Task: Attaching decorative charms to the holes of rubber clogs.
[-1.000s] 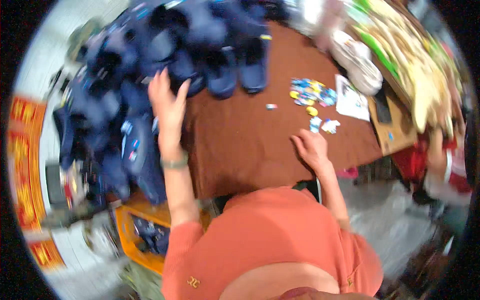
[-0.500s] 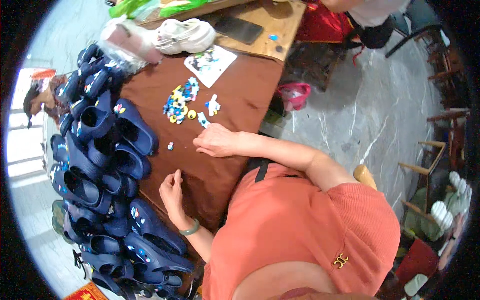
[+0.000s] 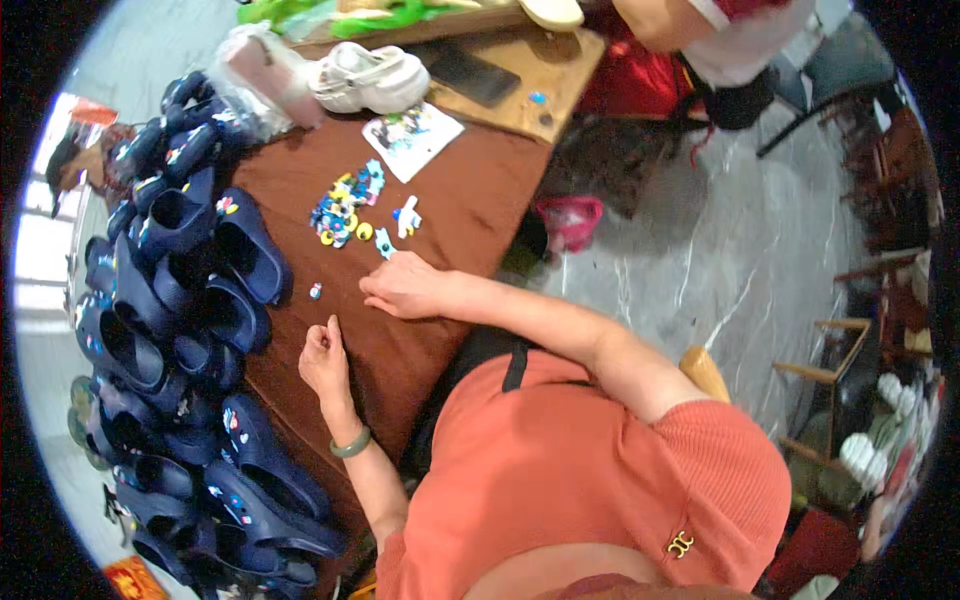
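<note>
My left hand [image 3: 325, 358] rests on the brown tabletop [image 3: 470, 215] with its fingers curled in; nothing shows in it. A green bangle sits on that wrist. A small loose charm [image 3: 316, 291] lies just beyond it. My right hand [image 3: 403, 286] lies palm down on the table, fingertips close to a light blue charm [image 3: 385, 246]. A heap of colourful shoe charms [image 3: 343, 205] is a little further off. A big pile of navy clogs [image 3: 175, 300] fills the table's left side, beside my left hand.
A printed card sheet [image 3: 412, 135] lies past the charms. White clogs [image 3: 370, 75] and a dark phone [image 3: 470, 72] sit on a wooden table [image 3: 560, 75] beyond. Another person [image 3: 700, 30] is at the top. A pink basket [image 3: 570, 220] stands on the grey floor.
My left hand has come off the clog pile and now rests curled on the brown table. My right hand has stayed by the charms. The view has swung round.
</note>
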Demonstrator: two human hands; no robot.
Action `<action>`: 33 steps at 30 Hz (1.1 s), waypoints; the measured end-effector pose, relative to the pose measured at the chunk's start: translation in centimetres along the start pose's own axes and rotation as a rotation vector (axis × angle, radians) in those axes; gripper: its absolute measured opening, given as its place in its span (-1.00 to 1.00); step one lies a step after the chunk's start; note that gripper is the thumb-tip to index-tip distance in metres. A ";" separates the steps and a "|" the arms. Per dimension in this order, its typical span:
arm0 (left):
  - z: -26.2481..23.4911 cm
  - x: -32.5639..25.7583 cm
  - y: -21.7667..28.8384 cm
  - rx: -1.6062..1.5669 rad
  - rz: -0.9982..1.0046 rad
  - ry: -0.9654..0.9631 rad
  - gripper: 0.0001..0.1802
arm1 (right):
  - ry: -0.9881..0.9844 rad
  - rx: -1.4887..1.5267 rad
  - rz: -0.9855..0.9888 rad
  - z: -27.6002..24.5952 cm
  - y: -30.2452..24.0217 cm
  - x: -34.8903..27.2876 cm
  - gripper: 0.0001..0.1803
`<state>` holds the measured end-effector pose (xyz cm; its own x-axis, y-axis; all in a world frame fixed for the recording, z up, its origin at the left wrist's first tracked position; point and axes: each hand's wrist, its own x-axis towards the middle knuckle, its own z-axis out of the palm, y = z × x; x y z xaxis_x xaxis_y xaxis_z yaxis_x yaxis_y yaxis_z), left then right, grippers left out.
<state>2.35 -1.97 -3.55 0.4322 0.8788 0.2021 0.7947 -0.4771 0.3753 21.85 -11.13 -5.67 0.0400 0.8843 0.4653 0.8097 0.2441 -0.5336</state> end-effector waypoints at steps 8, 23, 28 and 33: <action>-0.7 0.4 -1.0 -0.026 0.013 -0.006 -0.62 | -0.043 -0.046 0.022 -0.3 -0.8 0.7 -0.76; 0.2 -0.1 -1.7 -0.130 0.091 0.027 -0.62 | -0.087 -0.120 0.084 -1.6 -2.8 0.5 -0.76; 0.7 0.6 -3.3 -0.122 0.105 0.094 -0.54 | -0.113 -0.202 0.030 -0.3 -2.0 1.2 -0.76; 0.3 1.5 -3.1 -0.130 0.061 -0.013 -0.57 | -0.143 -0.205 0.092 -0.5 -2.1 1.5 -0.76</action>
<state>0.68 0.82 -4.72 0.4843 0.8475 0.2173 0.7049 -0.5251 0.4768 20.44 -10.48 -3.49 0.0471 0.9499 0.3089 0.9086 0.0878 -0.4083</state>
